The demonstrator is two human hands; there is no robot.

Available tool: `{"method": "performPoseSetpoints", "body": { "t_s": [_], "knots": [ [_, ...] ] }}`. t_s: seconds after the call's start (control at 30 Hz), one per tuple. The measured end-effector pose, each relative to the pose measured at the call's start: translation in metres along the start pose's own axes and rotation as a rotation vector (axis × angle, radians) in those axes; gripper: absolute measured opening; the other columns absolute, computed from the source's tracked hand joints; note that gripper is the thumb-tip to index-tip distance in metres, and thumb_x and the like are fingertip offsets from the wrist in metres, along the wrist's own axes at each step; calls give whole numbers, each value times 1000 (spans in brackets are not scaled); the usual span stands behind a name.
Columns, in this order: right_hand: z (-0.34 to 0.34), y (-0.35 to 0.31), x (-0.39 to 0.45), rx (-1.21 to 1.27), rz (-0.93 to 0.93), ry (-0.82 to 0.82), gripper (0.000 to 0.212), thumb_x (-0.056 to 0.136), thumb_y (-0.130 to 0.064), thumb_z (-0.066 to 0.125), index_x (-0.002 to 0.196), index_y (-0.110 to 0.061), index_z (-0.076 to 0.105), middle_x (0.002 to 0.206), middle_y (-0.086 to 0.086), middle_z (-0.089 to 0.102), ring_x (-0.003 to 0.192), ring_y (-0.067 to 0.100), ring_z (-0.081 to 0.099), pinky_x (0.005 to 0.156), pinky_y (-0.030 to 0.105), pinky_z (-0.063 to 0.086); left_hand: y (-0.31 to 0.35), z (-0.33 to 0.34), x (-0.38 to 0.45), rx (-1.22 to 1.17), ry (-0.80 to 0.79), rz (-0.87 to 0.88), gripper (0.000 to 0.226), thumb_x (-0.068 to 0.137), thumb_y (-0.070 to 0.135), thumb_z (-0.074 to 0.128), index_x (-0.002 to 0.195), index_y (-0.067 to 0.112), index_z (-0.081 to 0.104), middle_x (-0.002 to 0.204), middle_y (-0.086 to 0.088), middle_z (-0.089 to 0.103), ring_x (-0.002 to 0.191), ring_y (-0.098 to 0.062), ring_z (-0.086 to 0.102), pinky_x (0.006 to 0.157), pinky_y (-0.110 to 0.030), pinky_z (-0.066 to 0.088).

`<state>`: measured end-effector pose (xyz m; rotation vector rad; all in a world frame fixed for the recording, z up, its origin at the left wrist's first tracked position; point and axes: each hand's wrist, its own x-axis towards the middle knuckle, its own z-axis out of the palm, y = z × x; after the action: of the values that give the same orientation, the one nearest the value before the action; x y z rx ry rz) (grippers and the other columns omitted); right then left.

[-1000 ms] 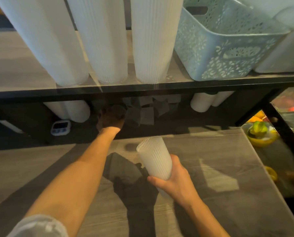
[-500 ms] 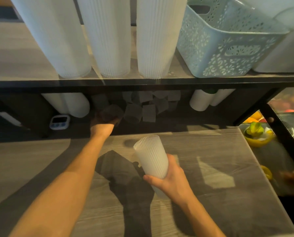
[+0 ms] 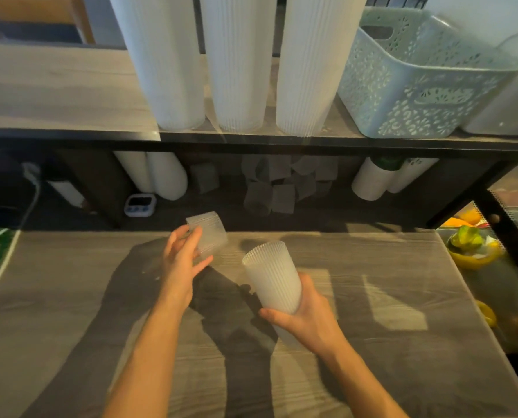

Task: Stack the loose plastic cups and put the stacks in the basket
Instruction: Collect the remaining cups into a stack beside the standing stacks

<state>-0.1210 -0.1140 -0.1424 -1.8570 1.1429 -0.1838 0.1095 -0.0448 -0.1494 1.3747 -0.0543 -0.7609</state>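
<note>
While the right hand (image 3: 307,316) grips a short stack of ribbed cups (image 3: 273,277) around its lower half, mouth tilted up and to the left above the wooden table (image 3: 402,342), the left hand (image 3: 183,260) holds a single loose cup (image 3: 208,233) between thumb and curled fingers, just left of the stack and apart from it. That cup is clear, ribbed and tilted, its base pointing up and away from the person.

Further back, in the shadowed space under a dark shelf (image 3: 251,143), a pile of loose cups (image 3: 282,185) lies jumbled, some on their sides. White cup stacks lie to the left (image 3: 161,176) and right (image 3: 372,182) of the pile, and a small white timer (image 3: 140,205) stands near the left ones.

On top of the shelf three tall white stacks (image 3: 236,61) stand side by side. Just to their right sits the pale blue basket (image 3: 417,95), its walls pierced in a lace pattern and a handle slot in its far wall; what lies inside cannot be seen from here. Another pale container (image 3: 508,101) is beside it at the right edge.

Past the table's right side, a yellow bowl (image 3: 475,254) holds something green.
</note>
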Motion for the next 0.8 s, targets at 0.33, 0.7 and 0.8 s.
{"method": "performPoseSetpoints", "body": {
  "t_s": [0.33, 0.7, 0.8],
  "knots": [
    [-1, -26, -14, -238, -114, -165, 81, 66, -57, 79, 129, -30, 36, 115, -7, 55, 104, 17, 57, 83, 34, 47, 29, -12, -53, 225, -246, 121, 33, 75, 52, 69, 107, 42, 71, 113, 9, 70, 108, -8, 62, 92, -32, 44],
    [9, -45, -14, -164, -213, -143, 81, 59, -63, 77, 123, -34, 37, 114, -12, 56, 98, 9, 58, 82, 34, 52, 30, -11, -84, 570, -337, 257, 66, 65, 74, 59, 122, 43, 59, 126, 19, 54, 115, 6, 50, 97, -24, 41],
    [10, -39, -12, -187, -198, -142, 82, 61, -61, 78, 126, -34, 36, 114, -11, 56, 98, 9, 58, 82, 32, 52, 15, -8, -85, 585, -338, 199, 69, 63, 82, 56, 124, 49, 55, 131, 21, 48, 123, 2, 45, 102, -26, 38]
  ]
}}
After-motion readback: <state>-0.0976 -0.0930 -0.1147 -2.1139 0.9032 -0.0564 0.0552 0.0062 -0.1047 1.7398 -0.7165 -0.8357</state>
